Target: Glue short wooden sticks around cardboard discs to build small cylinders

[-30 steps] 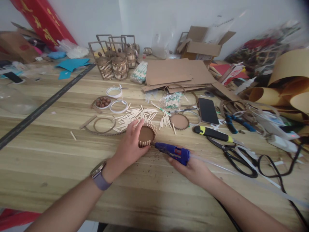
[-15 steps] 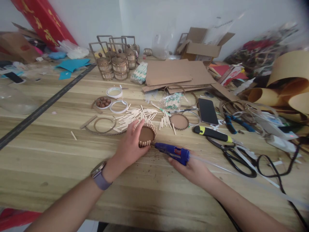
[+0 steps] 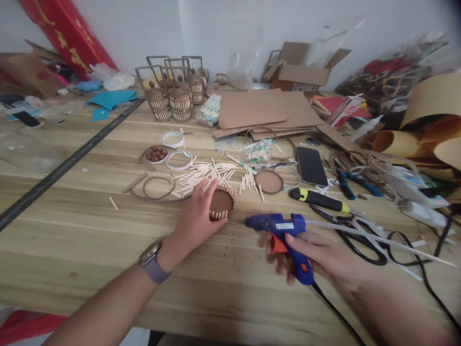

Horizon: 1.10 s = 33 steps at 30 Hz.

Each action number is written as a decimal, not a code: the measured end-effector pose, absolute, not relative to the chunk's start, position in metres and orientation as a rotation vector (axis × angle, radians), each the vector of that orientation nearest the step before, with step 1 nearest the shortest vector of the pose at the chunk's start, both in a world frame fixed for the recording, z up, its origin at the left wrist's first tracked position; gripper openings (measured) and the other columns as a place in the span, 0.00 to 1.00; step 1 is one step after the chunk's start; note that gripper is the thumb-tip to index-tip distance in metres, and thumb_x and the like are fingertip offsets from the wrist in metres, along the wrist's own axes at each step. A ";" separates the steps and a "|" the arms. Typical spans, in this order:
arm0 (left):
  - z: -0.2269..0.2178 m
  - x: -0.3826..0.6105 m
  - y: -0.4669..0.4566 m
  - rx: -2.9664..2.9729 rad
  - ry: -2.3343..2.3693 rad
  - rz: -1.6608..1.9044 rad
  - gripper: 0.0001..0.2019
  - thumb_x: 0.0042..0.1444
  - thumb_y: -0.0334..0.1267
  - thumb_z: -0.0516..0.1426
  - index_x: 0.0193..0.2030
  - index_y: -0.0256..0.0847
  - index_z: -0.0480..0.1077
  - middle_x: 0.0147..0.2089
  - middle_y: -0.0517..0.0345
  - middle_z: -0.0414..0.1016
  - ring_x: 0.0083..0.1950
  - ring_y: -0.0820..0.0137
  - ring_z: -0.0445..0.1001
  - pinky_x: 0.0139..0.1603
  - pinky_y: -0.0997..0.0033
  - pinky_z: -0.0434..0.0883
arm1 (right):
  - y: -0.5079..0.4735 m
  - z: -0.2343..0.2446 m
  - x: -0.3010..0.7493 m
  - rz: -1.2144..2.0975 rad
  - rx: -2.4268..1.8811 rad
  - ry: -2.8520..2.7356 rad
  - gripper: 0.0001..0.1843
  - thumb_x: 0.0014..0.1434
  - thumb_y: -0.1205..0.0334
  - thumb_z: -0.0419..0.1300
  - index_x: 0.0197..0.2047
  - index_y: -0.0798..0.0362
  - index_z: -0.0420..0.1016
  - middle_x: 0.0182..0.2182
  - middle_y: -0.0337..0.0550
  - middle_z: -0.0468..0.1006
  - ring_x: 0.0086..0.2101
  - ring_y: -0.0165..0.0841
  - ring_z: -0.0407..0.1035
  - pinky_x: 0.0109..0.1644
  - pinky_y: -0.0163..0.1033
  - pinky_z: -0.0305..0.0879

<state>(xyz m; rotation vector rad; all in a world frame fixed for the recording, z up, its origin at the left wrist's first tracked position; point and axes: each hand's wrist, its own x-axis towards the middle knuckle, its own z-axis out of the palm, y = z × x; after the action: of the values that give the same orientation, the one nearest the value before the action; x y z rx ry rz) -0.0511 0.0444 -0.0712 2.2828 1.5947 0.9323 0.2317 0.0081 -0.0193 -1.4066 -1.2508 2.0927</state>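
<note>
My left hand (image 3: 196,216) is curved round the left side of a round brown cardboard base (image 3: 221,203) ringed with short upright wooden sticks, thumb at its near rim and fingers at its far side. In my right hand (image 3: 306,252) is a blue hot glue gun (image 3: 279,225) with an orange trigger, its nozzle pointing left, apart from the base. A clear glue stick (image 3: 378,236) juts out of its back. Loose wooden sticks (image 3: 205,173) lie in a heap just beyond the base. Another round cardboard disc (image 3: 269,182) with a dark beaded edge lies to the right.
Scissors (image 3: 363,240), a utility knife (image 3: 319,199), blue-handled pliers (image 3: 347,185) and a phone (image 3: 311,166) lie on the right. Tape rolls (image 3: 179,160) and a ring of brown beads (image 3: 157,154) are left of the heap. Tiered stick-sided baskets (image 3: 180,103) and cardboard sheets (image 3: 266,110) stand behind.
My right hand has drawn the glue gun away from the base to the right and turned it, so its handle and trigger now show. My left hand stays on the base.
</note>
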 end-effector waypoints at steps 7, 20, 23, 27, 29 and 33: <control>-0.072 -0.052 0.044 2.304 1.559 0.959 0.47 0.50 0.36 0.66 0.72 0.48 0.45 0.68 0.40 0.55 0.70 0.47 0.58 0.66 0.42 0.66 | -0.022 -0.005 0.250 2.270 -1.232 -1.190 0.22 0.46 0.62 0.64 0.48 0.48 0.79 0.42 0.48 0.79 0.38 0.37 0.76 0.37 0.39 0.74; -0.073 -0.051 0.045 2.288 1.587 0.960 0.47 0.48 0.35 0.67 0.71 0.46 0.47 0.68 0.39 0.55 0.71 0.47 0.57 0.68 0.40 0.63 | 0.004 0.004 0.255 1.328 -1.547 -2.212 0.15 0.61 0.51 0.57 0.39 0.49 0.82 0.30 0.43 0.81 0.27 0.35 0.73 0.28 0.36 0.68; -0.072 -0.052 0.046 2.289 1.561 0.952 0.46 0.49 0.36 0.67 0.71 0.45 0.47 0.68 0.39 0.55 0.71 0.47 0.57 0.68 0.41 0.62 | 0.031 0.000 0.256 0.571 -1.665 -2.392 0.17 0.64 0.51 0.53 0.38 0.49 0.82 0.27 0.45 0.81 0.24 0.37 0.71 0.28 0.39 0.65; -0.072 -0.052 0.046 2.283 1.557 0.942 0.46 0.49 0.36 0.66 0.71 0.45 0.47 0.69 0.39 0.55 0.71 0.47 0.57 0.68 0.41 0.63 | 0.073 -0.015 0.235 0.129 -1.434 -2.601 0.20 0.64 0.68 0.50 0.52 0.49 0.78 0.44 0.49 0.82 0.40 0.40 0.76 0.41 0.41 0.68; -0.072 -0.051 0.046 2.278 1.567 0.940 0.47 0.49 0.35 0.67 0.71 0.46 0.46 0.69 0.39 0.55 0.71 0.47 0.57 0.67 0.40 0.63 | 0.090 -0.022 0.222 -0.113 -1.333 -2.770 0.22 0.62 0.73 0.51 0.52 0.49 0.79 0.43 0.50 0.80 0.41 0.41 0.74 0.41 0.41 0.66; -0.073 -0.050 0.045 2.281 1.583 0.940 0.49 0.48 0.36 0.68 0.71 0.49 0.45 0.69 0.40 0.55 0.71 0.46 0.58 0.66 0.40 0.65 | 0.110 -0.029 0.212 -0.333 -1.150 -2.890 0.14 0.64 0.70 0.53 0.43 0.51 0.80 0.41 0.51 0.78 0.43 0.43 0.71 0.42 0.42 0.65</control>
<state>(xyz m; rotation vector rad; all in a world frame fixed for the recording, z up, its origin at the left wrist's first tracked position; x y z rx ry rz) -0.0505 0.0450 -0.0731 2.2810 1.5833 0.9400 0.2121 0.1096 -0.0289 -1.1502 -2.8896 -0.3330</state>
